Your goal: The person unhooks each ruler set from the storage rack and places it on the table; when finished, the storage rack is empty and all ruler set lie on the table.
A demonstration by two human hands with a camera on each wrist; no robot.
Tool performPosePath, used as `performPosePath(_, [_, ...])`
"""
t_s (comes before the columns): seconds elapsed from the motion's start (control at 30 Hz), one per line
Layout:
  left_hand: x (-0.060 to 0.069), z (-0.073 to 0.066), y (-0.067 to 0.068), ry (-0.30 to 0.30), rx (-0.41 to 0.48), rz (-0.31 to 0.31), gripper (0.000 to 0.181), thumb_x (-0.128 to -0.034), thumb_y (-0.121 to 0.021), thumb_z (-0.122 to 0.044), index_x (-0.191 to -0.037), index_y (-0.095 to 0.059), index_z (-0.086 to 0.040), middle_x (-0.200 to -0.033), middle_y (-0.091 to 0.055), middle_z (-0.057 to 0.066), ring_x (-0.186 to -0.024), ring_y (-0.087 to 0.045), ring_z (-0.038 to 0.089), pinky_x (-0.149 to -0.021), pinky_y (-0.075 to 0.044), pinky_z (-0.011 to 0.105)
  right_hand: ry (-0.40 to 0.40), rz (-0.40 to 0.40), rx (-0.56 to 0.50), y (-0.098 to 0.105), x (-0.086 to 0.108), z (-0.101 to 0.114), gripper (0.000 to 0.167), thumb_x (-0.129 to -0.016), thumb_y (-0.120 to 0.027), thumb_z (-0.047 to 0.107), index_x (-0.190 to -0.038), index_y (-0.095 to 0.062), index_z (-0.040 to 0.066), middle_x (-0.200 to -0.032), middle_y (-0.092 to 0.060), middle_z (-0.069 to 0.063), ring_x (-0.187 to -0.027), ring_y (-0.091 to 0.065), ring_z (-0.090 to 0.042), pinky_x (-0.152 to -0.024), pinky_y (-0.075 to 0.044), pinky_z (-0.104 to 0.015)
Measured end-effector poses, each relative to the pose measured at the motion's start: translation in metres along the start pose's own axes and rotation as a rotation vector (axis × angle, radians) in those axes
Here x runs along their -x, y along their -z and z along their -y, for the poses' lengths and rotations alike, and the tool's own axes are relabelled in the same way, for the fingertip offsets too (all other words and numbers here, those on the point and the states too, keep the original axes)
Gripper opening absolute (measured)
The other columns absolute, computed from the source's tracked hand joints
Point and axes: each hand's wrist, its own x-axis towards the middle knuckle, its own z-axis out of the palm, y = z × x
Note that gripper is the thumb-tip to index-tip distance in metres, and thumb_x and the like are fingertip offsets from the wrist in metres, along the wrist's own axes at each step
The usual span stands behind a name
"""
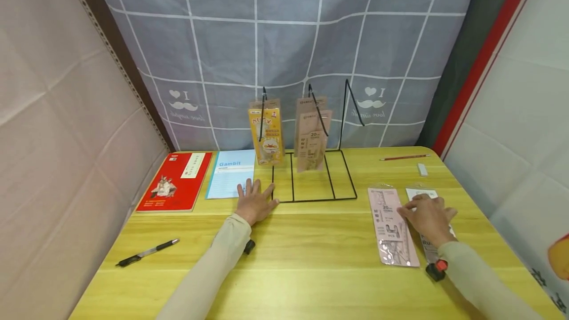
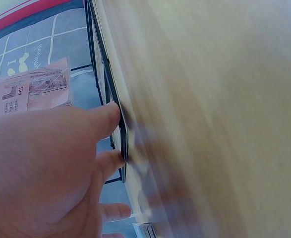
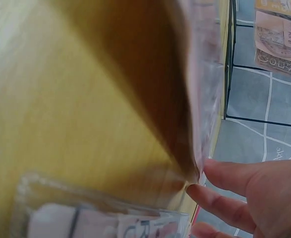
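Spread fingers of my left hand (image 1: 254, 205) rest at the front left corner of a black wire rack (image 1: 311, 200); in the left wrist view its thumb and a finger touch the rack's bar (image 2: 116, 94). My right hand (image 1: 428, 217) pinches the edge of a pink flat package (image 1: 391, 226) between thumb and finger. That package is tilted up off the table in the right wrist view. Beneath the right hand lies a white package in clear plastic (image 3: 105, 223), partly covered. On the rack's hooks hang a yellow duck package (image 1: 266, 135) and pink packages (image 1: 311, 142).
At the left are a red book (image 1: 175, 181), a light blue notebook (image 1: 231, 174) and a black pen (image 1: 147, 252). A red pencil (image 1: 404, 157) and a white eraser (image 1: 422, 170) lie at the back right. The rack's right hook (image 1: 355, 105) bears nothing.
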Motion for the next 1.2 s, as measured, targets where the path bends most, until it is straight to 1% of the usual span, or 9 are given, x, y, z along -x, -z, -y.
performPosePath(0.17, [-0.001, 0.000, -0.001, 0.007, 0.003, 0.011, 0.062, -0.1087, -0.038, -0.056, -0.165, -0.030, -0.030, -0.171, -0.020, 0.022, -0.159, -0.009, 0.049, -0.126, -0.005, 0.071, -0.022, 0.014, 0.006, 0.004, -0.002, 0.002, 0.030, -0.094, -0.076, 0.028, -0.102, -0.081, 0.000, -0.136, -0.056, -0.037, -0.117, -0.041, -0.061, -0.082, -0.022, -0.071])
performPosePath(0.33, [0.000, -0.001, 0.000, 0.005, 0.000, 0.017, 0.063, -0.1087, -0.037, -0.057, -0.165, -0.030, -0.030, -0.171, -0.019, 0.022, -0.159, -0.009, 0.049, -0.126, -0.005, 0.071, -0.001, -0.062, -0.040, 0.022, -0.011, 0.012, 0.033, -0.095, -0.075, 0.028, -0.110, -0.078, -0.001, -0.137, -0.055, -0.038, -0.117, -0.041, -0.058, -0.082, -0.021, -0.069])
performPosePath(0.5, [0.001, -0.002, 0.001, 0.002, -0.004, 0.008, 0.062, -0.1087, -0.038, -0.056, -0.164, -0.032, -0.029, -0.170, -0.022, 0.022, -0.159, -0.011, 0.049, -0.126, -0.008, 0.071, 0.076, -0.082, -0.147, 0.045, -0.035, 0.035, 0.044, -0.100, -0.068, 0.040, -0.121, -0.075, 0.002, -0.141, -0.056, -0.034, -0.130, -0.043, -0.061, -0.088, -0.024, -0.073])
performPosePath(0.57, [0.001, -0.001, 0.000, 0.005, -0.005, 0.011, 0.062, -0.1085, -0.038, -0.057, -0.164, -0.031, -0.029, -0.170, -0.022, 0.021, -0.159, -0.011, 0.049, -0.126, -0.007, 0.071, 0.102, -0.065, -0.199, 0.053, -0.046, 0.045, 0.050, -0.102, -0.064, 0.046, -0.126, -0.073, 0.004, -0.143, -0.058, -0.031, -0.135, -0.044, -0.058, -0.095, -0.027, -0.076])
performPosePath(0.67, [0.000, -0.001, -0.002, 0.008, -0.004, 0.019, 0.063, -0.1085, -0.037, -0.058, -0.165, -0.030, -0.030, -0.171, -0.020, 0.021, -0.159, -0.009, 0.049, -0.126, -0.006, 0.071, 0.160, -0.057, -0.295, 0.060, -0.065, 0.058, 0.054, -0.102, -0.062, 0.049, -0.130, -0.071, 0.004, -0.142, -0.060, -0.028, -0.134, -0.050, -0.050, -0.105, -0.037, -0.072])
performPosePath(0.8, [-0.001, 0.002, -0.003, 0.018, -0.002, 0.022, 0.063, -0.1084, -0.037, -0.058, -0.165, -0.029, -0.031, -0.171, -0.019, 0.021, -0.159, -0.009, 0.049, -0.126, -0.005, 0.071, 0.224, -0.034, -0.434, 0.057, -0.089, 0.074, 0.055, -0.102, -0.062, 0.049, -0.133, -0.070, 0.005, -0.142, -0.061, -0.022, -0.129, -0.057, -0.042, -0.106, -0.046, -0.064])
performPosePath(0.93, [-0.001, 0.004, -0.003, 0.022, 0.004, 0.017, 0.063, -0.1084, -0.037, -0.058, -0.165, -0.030, -0.031, -0.171, -0.019, 0.021, -0.160, -0.009, 0.049, -0.126, -0.005, 0.071, 0.255, 0.020, -0.540, 0.047, -0.108, 0.093, 0.056, -0.100, -0.064, 0.052, -0.135, -0.070, 0.009, -0.145, -0.060, -0.016, -0.138, -0.050, -0.038, -0.110, -0.043, -0.063])
performPosePath(1.07, [0.000, 0.003, -0.004, 0.026, 0.003, 0.009, 0.063, -0.1084, -0.038, -0.057, -0.164, -0.031, -0.030, -0.171, -0.020, 0.021, -0.159, -0.010, 0.049, -0.126, -0.005, 0.071, 0.291, 0.085, -0.578, 0.039, -0.124, 0.115, 0.054, -0.100, -0.065, 0.052, -0.138, -0.068, 0.013, -0.151, -0.057, -0.012, -0.146, -0.045, -0.036, -0.115, -0.040, -0.064])
performPosePath(1.2, [-0.001, -0.001, -0.005, 0.017, 0.011, -0.005, 0.063, -0.1081, -0.039, -0.057, -0.164, -0.033, -0.029, -0.171, -0.021, 0.021, -0.159, -0.011, 0.049, -0.126, -0.006, 0.071, 0.304, 0.118, -0.596, 0.039, -0.136, 0.134, 0.048, -0.101, -0.065, 0.047, -0.138, -0.068, 0.018, -0.156, -0.053, -0.009, -0.150, -0.042, -0.034, -0.118, -0.036, -0.063])
